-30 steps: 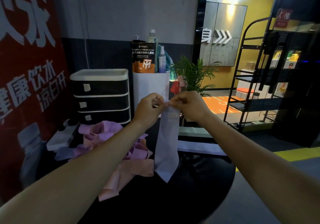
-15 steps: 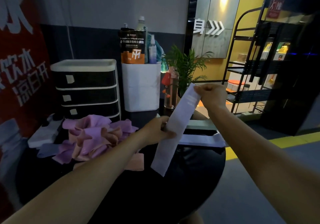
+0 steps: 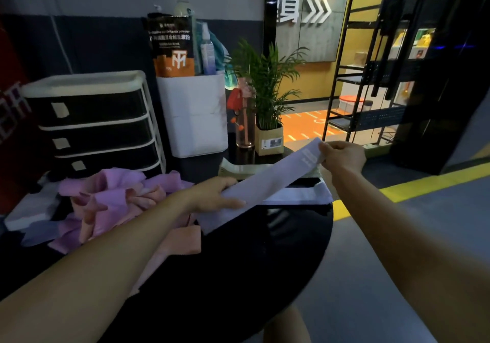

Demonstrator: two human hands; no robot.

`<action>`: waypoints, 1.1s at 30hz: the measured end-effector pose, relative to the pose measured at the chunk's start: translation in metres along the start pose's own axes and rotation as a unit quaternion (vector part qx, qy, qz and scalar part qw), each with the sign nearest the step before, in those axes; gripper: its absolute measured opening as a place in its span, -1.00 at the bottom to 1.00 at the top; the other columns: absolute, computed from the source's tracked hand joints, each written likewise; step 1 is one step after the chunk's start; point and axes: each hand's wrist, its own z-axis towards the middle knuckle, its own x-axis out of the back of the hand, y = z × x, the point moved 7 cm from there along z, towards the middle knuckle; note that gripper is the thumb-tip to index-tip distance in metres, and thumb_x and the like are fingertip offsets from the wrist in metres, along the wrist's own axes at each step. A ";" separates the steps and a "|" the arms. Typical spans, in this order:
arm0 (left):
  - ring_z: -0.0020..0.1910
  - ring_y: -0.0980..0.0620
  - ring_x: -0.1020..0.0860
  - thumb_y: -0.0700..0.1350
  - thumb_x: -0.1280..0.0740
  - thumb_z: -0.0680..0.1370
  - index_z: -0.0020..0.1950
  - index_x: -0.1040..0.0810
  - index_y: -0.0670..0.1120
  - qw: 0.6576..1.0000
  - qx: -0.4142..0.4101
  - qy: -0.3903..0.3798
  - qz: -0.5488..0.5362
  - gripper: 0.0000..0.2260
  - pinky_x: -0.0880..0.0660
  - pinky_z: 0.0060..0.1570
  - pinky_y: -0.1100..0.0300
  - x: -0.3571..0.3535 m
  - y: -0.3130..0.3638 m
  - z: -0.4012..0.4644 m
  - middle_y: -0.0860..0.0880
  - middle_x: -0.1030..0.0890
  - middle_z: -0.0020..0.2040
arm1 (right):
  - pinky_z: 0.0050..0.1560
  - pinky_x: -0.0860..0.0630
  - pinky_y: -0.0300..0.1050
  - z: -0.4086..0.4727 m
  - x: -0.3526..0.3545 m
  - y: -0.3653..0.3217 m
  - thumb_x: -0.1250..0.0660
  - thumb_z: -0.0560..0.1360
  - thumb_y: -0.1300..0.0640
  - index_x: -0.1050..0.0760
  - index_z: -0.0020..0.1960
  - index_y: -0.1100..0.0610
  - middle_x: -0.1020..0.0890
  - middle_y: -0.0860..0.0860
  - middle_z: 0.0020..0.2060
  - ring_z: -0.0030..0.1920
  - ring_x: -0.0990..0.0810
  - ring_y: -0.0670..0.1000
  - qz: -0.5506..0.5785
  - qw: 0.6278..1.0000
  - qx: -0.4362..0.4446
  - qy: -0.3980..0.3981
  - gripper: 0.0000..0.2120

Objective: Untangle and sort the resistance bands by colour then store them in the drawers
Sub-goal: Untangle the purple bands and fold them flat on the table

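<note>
A pale lavender resistance band point(image 3: 267, 183) is stretched flat between my hands, low over the round black table point(image 3: 265, 250). My right hand point(image 3: 343, 156) pinches its far end, which bears a white logo. My left hand point(image 3: 216, 197) grips its lower part, thumb on top; the loose end lies on the table. A tangled pile of purple and pink bands point(image 3: 114, 199) sits at the left. Behind it stands a three-drawer unit point(image 3: 92, 122), its drawers closed. Flat bands point(image 3: 297, 195) lie under the stretched one, on the far side.
A white bin point(image 3: 196, 114) with a printed pouch and bottles stands beside the drawers. A glass bottle point(image 3: 245, 120) and a potted plant point(image 3: 267, 99) sit at the table's back. A black metal rack point(image 3: 371, 77) is at the right. A white block point(image 3: 29, 210) lies at far left.
The band hung upright from both hands a second ago. My right hand drew its top end out to the right while my left slid down it, and the band is now lowered almost flat.
</note>
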 end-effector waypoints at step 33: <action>-0.13 -0.05 -0.45 -0.09 -0.35 0.52 -0.28 -0.41 -0.08 0.937 0.216 0.276 0.018 -0.79 -0.29 -0.13 0.19 0.018 -0.088 0.047 -0.07 -0.51 -0.16 | -0.06 -0.50 -0.05 0.027 -0.003 0.097 -0.30 0.45 0.27 -0.63 -0.12 0.31 -0.65 0.24 -0.12 -0.06 -0.59 0.20 -0.284 0.958 0.017 -0.018 -0.85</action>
